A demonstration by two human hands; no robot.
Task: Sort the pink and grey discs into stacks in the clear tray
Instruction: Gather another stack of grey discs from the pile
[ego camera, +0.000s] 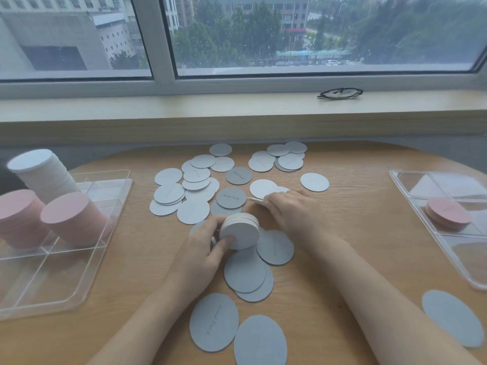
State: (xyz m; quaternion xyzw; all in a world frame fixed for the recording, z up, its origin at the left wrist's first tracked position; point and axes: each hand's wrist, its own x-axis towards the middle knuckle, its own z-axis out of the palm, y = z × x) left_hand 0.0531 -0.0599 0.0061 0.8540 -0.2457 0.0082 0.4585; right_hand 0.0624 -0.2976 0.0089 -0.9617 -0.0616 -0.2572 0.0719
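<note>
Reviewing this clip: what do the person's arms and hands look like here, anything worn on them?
Both forearms are bare as far as the frame shows, with no sleeves visible. The left hand and right hand carry no gloves, and no watch, bracelet or rings can be seen. Fingernails look short and unpainted.

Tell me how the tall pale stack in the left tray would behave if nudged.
The tall pale stack leans already, so it would probably topple or slide apart. Its discs look thin and loose, likely light. The left tray wall might catch a few.
</note>
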